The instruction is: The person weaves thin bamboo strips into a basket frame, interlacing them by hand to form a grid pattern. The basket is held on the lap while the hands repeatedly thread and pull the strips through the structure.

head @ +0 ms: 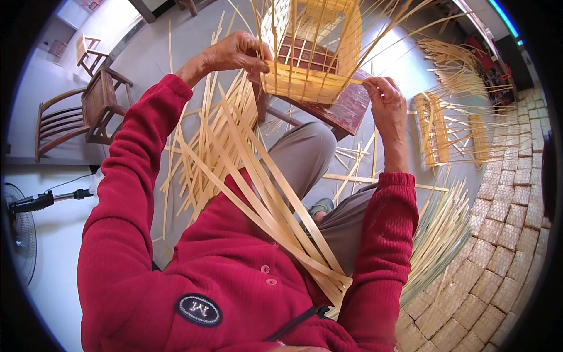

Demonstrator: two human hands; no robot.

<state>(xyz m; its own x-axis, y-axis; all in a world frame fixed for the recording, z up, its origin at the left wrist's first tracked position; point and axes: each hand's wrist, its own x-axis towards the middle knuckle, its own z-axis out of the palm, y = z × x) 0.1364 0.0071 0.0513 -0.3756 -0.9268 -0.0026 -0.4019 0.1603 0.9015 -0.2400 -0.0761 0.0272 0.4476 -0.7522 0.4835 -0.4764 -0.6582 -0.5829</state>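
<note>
A half-woven bamboo basket (303,86) rests on a worn red-brown wooden stool (355,108), its long uprights fanning outward. My left hand (239,50) pinches the near left corner of the weave, thumb against the top row. From the near right side a thin bamboo strip (355,81) runs out to my right hand (387,99), where thumb and fingers are closed on its end. That strip crosses the uprights along the upper edge of the near wall. Several loose flat bamboo strips (264,198) lie across my lap.
Bamboo strips (211,136) are heaped on the floor at left. At right lie an unfinished woven piece (429,127) and a bundle of thin strips (440,237), beside rows of stacked woven pieces (488,246). Wooden chair (94,105) and fan (22,233) stand at left.
</note>
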